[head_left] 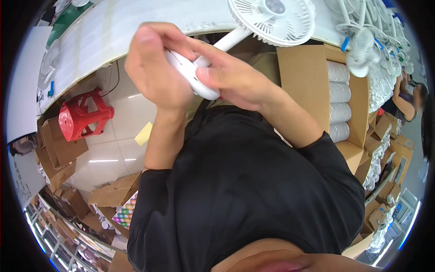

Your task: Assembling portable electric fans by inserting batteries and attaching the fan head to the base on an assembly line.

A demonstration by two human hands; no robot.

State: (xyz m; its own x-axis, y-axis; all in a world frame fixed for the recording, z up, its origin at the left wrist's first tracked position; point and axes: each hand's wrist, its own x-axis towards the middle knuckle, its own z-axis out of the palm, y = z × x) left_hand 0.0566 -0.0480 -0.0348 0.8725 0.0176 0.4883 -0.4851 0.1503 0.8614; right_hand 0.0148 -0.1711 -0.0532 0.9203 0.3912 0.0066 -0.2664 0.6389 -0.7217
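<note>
A white desk fan (272, 20) lies tilted, its round grille head at the front edge of the white table and its round base toward me. My right hand (238, 79) is closed around the base end of the stem, thumb on the base. My left hand (156, 68), smeared by motion, curls around the other side of the base; its fingertips are partly hidden. The base is held between both hands, in front of my chest. A speck of red shows beneath the base by my right hand.
The white table (104, 34) curves across the front. More white fans (362, 52) stand at its right. An open cardboard box (301, 77) with stacked white round parts (339, 102) is at my right. A red stool (86, 114) stands on the floor at left; another person (405, 99) is far right.
</note>
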